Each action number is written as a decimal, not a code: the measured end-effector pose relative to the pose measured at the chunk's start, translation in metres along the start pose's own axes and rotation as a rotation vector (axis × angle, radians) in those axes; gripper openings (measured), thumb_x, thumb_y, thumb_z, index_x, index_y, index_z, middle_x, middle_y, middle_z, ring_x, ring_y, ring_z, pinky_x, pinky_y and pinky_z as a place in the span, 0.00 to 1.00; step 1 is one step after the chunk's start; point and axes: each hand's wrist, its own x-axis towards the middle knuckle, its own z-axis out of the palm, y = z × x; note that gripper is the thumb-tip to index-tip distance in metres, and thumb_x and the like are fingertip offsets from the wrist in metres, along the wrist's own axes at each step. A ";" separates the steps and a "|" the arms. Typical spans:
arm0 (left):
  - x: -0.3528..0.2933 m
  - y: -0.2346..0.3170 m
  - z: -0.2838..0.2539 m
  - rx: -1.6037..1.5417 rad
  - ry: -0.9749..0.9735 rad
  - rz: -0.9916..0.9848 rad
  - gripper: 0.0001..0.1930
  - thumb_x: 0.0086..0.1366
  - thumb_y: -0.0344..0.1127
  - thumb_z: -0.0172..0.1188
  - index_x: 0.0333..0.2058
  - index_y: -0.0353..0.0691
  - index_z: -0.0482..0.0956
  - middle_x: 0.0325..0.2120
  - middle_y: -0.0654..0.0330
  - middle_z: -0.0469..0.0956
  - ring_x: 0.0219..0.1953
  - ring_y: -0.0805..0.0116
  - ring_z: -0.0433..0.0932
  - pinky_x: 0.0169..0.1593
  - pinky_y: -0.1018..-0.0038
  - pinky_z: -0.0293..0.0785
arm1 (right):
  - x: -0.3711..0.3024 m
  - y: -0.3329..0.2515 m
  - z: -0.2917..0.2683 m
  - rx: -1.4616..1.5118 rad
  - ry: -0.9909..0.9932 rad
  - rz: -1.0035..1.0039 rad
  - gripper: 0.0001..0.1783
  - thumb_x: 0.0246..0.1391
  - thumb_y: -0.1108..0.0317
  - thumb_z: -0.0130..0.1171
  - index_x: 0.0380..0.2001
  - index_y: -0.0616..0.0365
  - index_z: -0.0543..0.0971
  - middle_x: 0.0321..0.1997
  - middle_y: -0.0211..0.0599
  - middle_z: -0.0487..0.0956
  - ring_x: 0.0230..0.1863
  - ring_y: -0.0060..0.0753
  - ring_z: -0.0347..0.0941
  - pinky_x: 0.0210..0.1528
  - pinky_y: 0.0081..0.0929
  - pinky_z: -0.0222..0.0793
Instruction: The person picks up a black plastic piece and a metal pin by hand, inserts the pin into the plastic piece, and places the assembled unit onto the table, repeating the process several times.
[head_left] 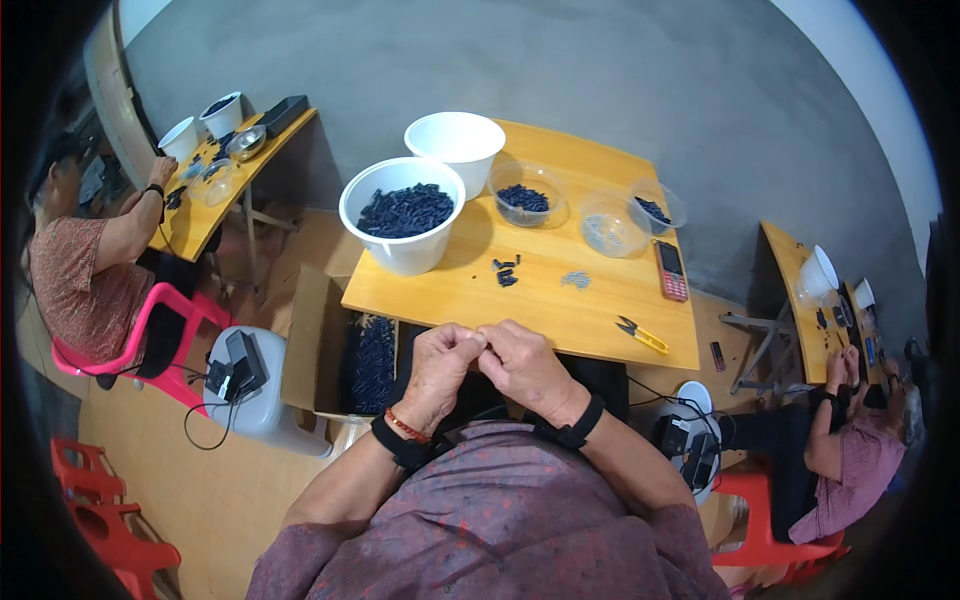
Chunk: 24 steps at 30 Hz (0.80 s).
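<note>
My left hand (438, 368) and my right hand (527, 366) meet just off the near edge of the yellow wooden table (560, 325). Their thumbs and fingers pinch together at the tips, and whatever lies between them is too small or hidden to make out. Beyond my hands, a few short dark tubular pieces (506, 271) lie loose on the tabletop, with a little heap of small silvery pieces (576, 280) to their right. Yellow-handled thread snips (644, 335) rest near the right front corner.
A white bucket (405, 257) full of dark pieces stands at the table's left, another white bucket (480, 182) behind it. Clear bowls (525, 214) and a red phone (672, 272) sit farther right. Below left is a cardboard box (308, 345). People work at both side tables.
</note>
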 end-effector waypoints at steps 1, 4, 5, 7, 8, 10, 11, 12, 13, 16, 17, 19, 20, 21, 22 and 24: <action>-0.001 0.001 0.000 0.018 0.042 0.033 0.04 0.62 0.26 0.59 0.28 0.34 0.77 0.25 0.61 0.78 0.27 0.76 0.75 0.33 0.80 0.73 | -0.001 0.003 0.001 0.068 -0.017 0.024 0.10 0.48 0.74 0.61 0.35 0.63 0.76 0.26 0.46 0.74 0.29 0.51 0.74 0.32 0.39 0.72; 0.003 0.008 -0.009 0.015 0.200 0.121 0.04 0.60 0.26 0.58 0.27 0.35 0.76 0.23 0.61 0.77 0.23 0.76 0.74 0.29 0.79 0.72 | 0.007 -0.017 -0.012 0.290 -0.133 0.268 0.12 0.50 0.72 0.62 0.38 0.65 0.78 0.28 0.48 0.77 0.31 0.52 0.76 0.35 0.38 0.72; 0.005 0.011 -0.011 -0.010 0.315 0.177 0.04 0.59 0.26 0.57 0.26 0.35 0.76 0.20 0.61 0.76 0.20 0.76 0.73 0.25 0.79 0.70 | 0.004 -0.012 -0.012 0.287 -0.128 0.270 0.12 0.50 0.72 0.62 0.38 0.65 0.78 0.28 0.48 0.77 0.31 0.52 0.76 0.35 0.38 0.72; 0.017 0.016 -0.025 -0.082 0.572 0.384 0.03 0.60 0.29 0.54 0.27 0.38 0.73 0.18 0.63 0.72 0.18 0.76 0.70 0.24 0.79 0.67 | -0.004 0.003 -0.014 0.141 -0.094 0.209 0.11 0.50 0.71 0.63 0.37 0.65 0.79 0.29 0.48 0.78 0.32 0.51 0.77 0.37 0.37 0.73; 0.022 0.022 -0.039 -0.102 0.669 0.434 0.03 0.61 0.30 0.54 0.29 0.39 0.72 0.18 0.64 0.71 0.18 0.76 0.69 0.24 0.80 0.67 | -0.002 0.001 -0.020 0.061 -0.096 0.228 0.07 0.50 0.74 0.62 0.34 0.64 0.80 0.31 0.48 0.79 0.33 0.51 0.78 0.38 0.37 0.73; 0.032 0.029 -0.062 -0.128 0.767 0.484 0.03 0.63 0.31 0.54 0.30 0.40 0.71 0.18 0.65 0.70 0.18 0.77 0.68 0.23 0.80 0.66 | -0.007 0.015 -0.026 0.033 -0.033 0.225 0.07 0.50 0.75 0.61 0.34 0.64 0.80 0.31 0.48 0.79 0.34 0.51 0.78 0.38 0.36 0.73; 0.035 0.032 -0.076 -0.155 0.854 0.455 0.05 0.64 0.33 0.53 0.31 0.40 0.70 0.19 0.65 0.70 0.18 0.77 0.67 0.24 0.79 0.66 | -0.008 0.021 -0.028 0.012 0.031 0.221 0.07 0.50 0.76 0.60 0.34 0.64 0.80 0.32 0.49 0.79 0.35 0.51 0.78 0.38 0.36 0.74; 0.038 0.031 -0.085 -0.185 0.942 0.429 0.06 0.66 0.34 0.52 0.32 0.39 0.69 0.20 0.65 0.70 0.18 0.77 0.66 0.25 0.79 0.66 | -0.007 0.024 -0.033 0.043 0.042 0.292 0.07 0.51 0.77 0.58 0.35 0.65 0.80 0.33 0.50 0.80 0.36 0.52 0.78 0.39 0.36 0.74; 0.043 0.024 -0.094 -0.189 0.957 0.436 0.06 0.66 0.34 0.52 0.32 0.39 0.69 0.20 0.65 0.70 0.18 0.77 0.66 0.25 0.79 0.66 | -0.008 0.035 -0.033 0.051 0.032 0.281 0.07 0.51 0.77 0.58 0.35 0.65 0.80 0.33 0.50 0.80 0.36 0.52 0.78 0.39 0.36 0.74; 0.043 0.027 -0.087 -0.319 1.072 0.133 0.10 0.67 0.34 0.51 0.41 0.33 0.68 0.33 0.58 0.72 0.32 0.68 0.74 0.37 0.69 0.74 | -0.004 0.062 -0.036 0.080 0.150 0.449 0.09 0.51 0.77 0.58 0.37 0.66 0.80 0.36 0.52 0.80 0.38 0.52 0.78 0.42 0.35 0.74; 0.043 0.027 -0.088 -0.323 1.075 0.136 0.10 0.67 0.34 0.51 0.41 0.33 0.68 0.33 0.58 0.72 0.32 0.68 0.74 0.37 0.69 0.74 | 0.003 0.067 -0.037 0.080 0.147 0.444 0.09 0.51 0.77 0.58 0.37 0.66 0.80 0.36 0.52 0.80 0.38 0.52 0.78 0.42 0.35 0.74; 0.043 0.026 -0.092 -0.361 1.061 0.148 0.21 0.66 0.34 0.53 0.53 0.29 0.63 0.43 0.53 0.71 0.43 0.64 0.73 0.45 0.67 0.73 | 0.018 0.078 -0.035 -0.001 0.161 0.418 0.09 0.51 0.77 0.58 0.37 0.67 0.80 0.35 0.52 0.80 0.38 0.52 0.78 0.42 0.37 0.73; 0.045 0.023 -0.094 -0.364 1.062 0.150 0.21 0.66 0.34 0.53 0.53 0.29 0.63 0.43 0.53 0.71 0.43 0.64 0.73 0.45 0.67 0.73 | 0.026 0.081 -0.036 -0.001 0.159 0.414 0.09 0.51 0.77 0.58 0.37 0.67 0.80 0.35 0.52 0.80 0.38 0.52 0.78 0.42 0.37 0.73; 0.046 0.019 -0.096 -0.310 1.039 0.189 0.24 0.66 0.34 0.54 0.57 0.29 0.60 0.46 0.53 0.70 0.45 0.63 0.72 0.48 0.68 0.72 | 0.035 0.084 -0.036 -0.060 0.143 0.359 0.09 0.51 0.77 0.58 0.37 0.67 0.80 0.34 0.52 0.79 0.38 0.53 0.77 0.42 0.38 0.73; 0.047 0.017 -0.097 -0.256 1.015 0.227 0.28 0.65 0.33 0.54 0.60 0.29 0.57 0.49 0.52 0.69 0.47 0.63 0.72 0.50 0.69 0.71 | 0.042 0.086 -0.037 -0.118 0.127 0.304 0.09 0.51 0.78 0.57 0.37 0.66 0.81 0.33 0.52 0.78 0.38 0.53 0.76 0.42 0.39 0.72; 0.044 0.021 -0.086 -0.240 1.015 0.222 0.27 0.65 0.33 0.54 0.60 0.29 0.57 0.49 0.52 0.69 0.48 0.64 0.71 0.52 0.69 0.69 | 0.053 0.088 -0.035 -0.110 0.101 0.293 0.09 0.51 0.78 0.57 0.37 0.66 0.81 0.33 0.52 0.78 0.37 0.53 0.76 0.41 0.40 0.72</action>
